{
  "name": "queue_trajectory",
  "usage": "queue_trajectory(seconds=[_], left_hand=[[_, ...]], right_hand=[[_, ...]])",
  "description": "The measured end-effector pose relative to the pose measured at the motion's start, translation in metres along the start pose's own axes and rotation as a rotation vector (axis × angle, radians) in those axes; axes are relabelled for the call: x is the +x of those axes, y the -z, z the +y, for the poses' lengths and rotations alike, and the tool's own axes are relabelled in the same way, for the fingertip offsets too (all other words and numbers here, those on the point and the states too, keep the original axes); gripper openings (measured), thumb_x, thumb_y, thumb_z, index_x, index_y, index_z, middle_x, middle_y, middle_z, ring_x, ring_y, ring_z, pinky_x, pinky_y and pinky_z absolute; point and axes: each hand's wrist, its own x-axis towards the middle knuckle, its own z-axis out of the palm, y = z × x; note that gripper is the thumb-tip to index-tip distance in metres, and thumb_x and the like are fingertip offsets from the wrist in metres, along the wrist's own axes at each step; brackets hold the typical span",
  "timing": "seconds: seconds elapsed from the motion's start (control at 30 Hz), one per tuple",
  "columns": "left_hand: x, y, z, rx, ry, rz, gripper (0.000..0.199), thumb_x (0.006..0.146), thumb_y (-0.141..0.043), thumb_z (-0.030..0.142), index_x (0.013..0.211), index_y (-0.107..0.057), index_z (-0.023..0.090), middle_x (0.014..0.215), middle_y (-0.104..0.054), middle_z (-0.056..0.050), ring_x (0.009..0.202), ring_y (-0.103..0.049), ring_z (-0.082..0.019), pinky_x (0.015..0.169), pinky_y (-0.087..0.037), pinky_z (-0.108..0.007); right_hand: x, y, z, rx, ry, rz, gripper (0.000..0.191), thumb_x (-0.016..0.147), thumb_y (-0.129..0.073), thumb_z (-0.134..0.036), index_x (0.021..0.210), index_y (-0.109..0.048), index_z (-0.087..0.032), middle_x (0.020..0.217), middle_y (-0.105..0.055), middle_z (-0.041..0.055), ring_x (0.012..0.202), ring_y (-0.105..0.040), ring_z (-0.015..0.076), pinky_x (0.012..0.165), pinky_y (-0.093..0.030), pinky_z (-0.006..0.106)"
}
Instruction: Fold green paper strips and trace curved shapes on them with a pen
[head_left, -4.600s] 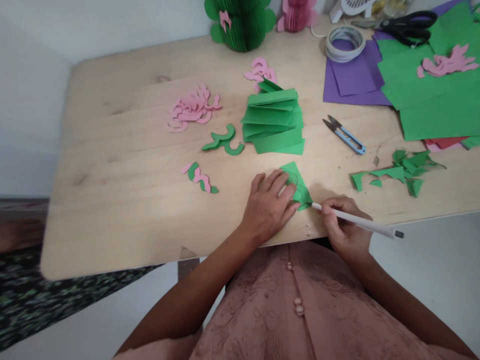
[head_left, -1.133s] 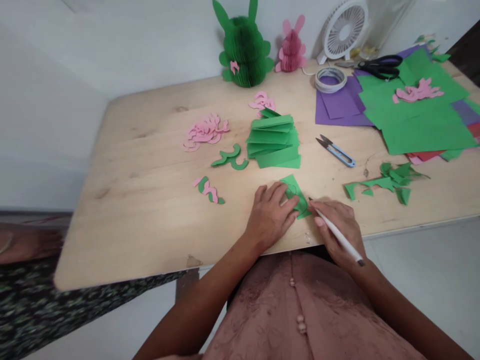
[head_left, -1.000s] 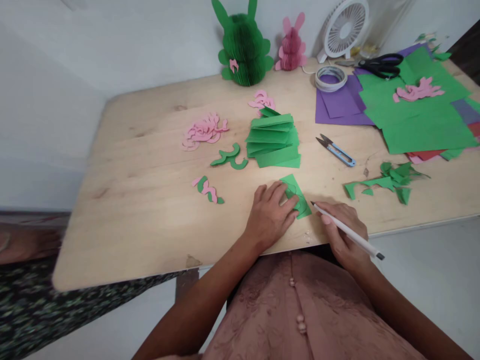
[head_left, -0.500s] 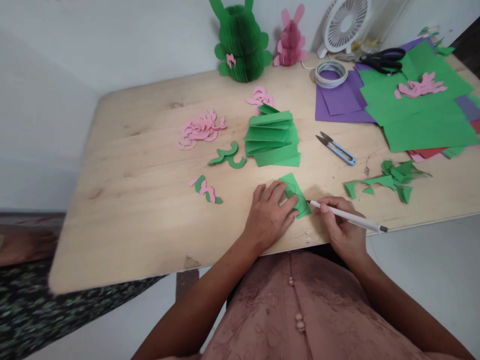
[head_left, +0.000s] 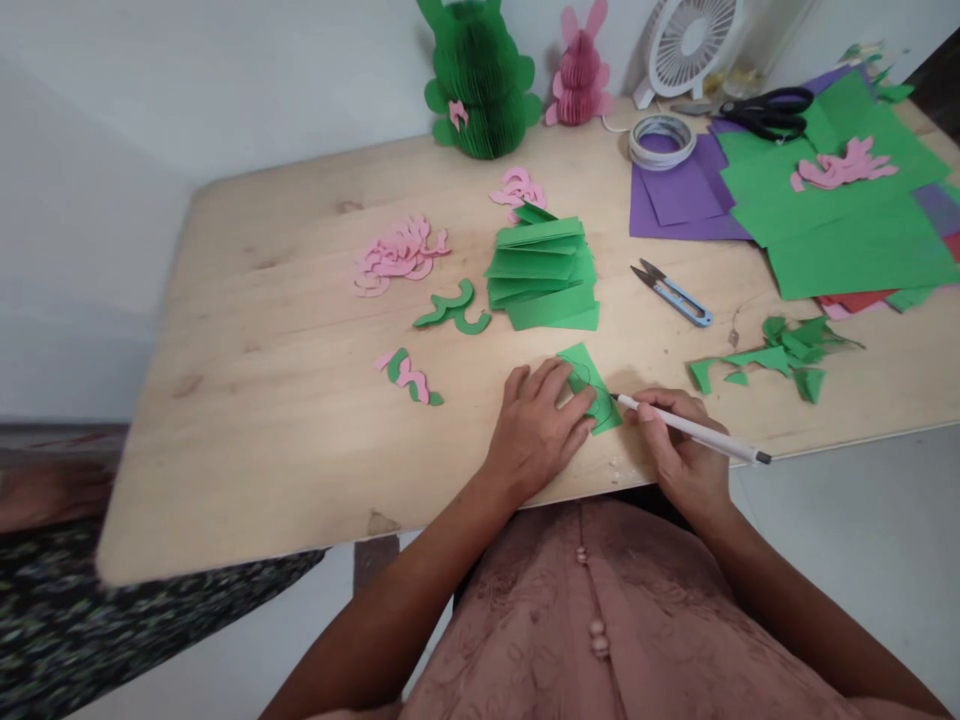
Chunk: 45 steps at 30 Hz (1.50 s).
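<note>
My left hand (head_left: 536,425) lies with spread fingers on a small green paper piece (head_left: 581,360), pressing it to the table. Curved pen lines show on that paper, partly hidden by the fingers. A white pen (head_left: 697,430) with a dark tip is pinched in my right hand (head_left: 686,450), its point at the paper's right edge. Just beyond the left hand is a stack of folded green paper strips (head_left: 544,270). Curved green cutouts (head_left: 454,306) and a pink and green twisted strip (head_left: 409,378) lie to its left.
Pink cutouts (head_left: 397,258) lie at mid-left. Blue thread snips (head_left: 671,292), green scraps (head_left: 787,358), a tape roll (head_left: 662,143), black scissors (head_left: 776,112) and green sheets (head_left: 840,240) are on the right. Behind stand a green paper rabbit (head_left: 484,80), a pink one (head_left: 581,75) and a fan (head_left: 691,45).
The pen tip has shifted very slightly up along the paper's right edge. The left hand stays in place, and the whole view has moved a little.
</note>
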Motion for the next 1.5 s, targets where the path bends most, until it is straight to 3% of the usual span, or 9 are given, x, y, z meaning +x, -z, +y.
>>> queue_trajectory(seconds=[0.27,1.5], left_hand=[[0.0007,0.0001,0.0008,0.015,-0.004,0.004,0.028,0.093,-0.053,0.034,0.118,-0.064,0.027,0.125,-0.055,-0.014,0.124,-0.047,-0.031,0.101,-0.036,-0.051],[0.0000,-0.0005,0.0008,0.015,-0.009,0.016,0.028,0.094,-0.052,0.033,0.118,-0.065,0.027,0.125,-0.056,-0.015,0.124,-0.048,-0.032,0.101,-0.036,-0.052]], right_hand=[[-0.0009,-0.0002,0.0010,0.020,0.001,0.018,0.016,0.091,-0.055,-0.035,0.087,-0.066,-0.024,0.081,-0.069,0.0018,0.080,-0.063,0.0193,0.075,-0.046,0.036],[0.0003,-0.0008,-0.0008,-0.029,0.010,0.007,0.017,0.090,-0.054,-0.036,0.086,-0.065,-0.024,0.080,-0.071,0.0025,0.082,-0.064,0.0205,0.081,-0.047,0.040]])
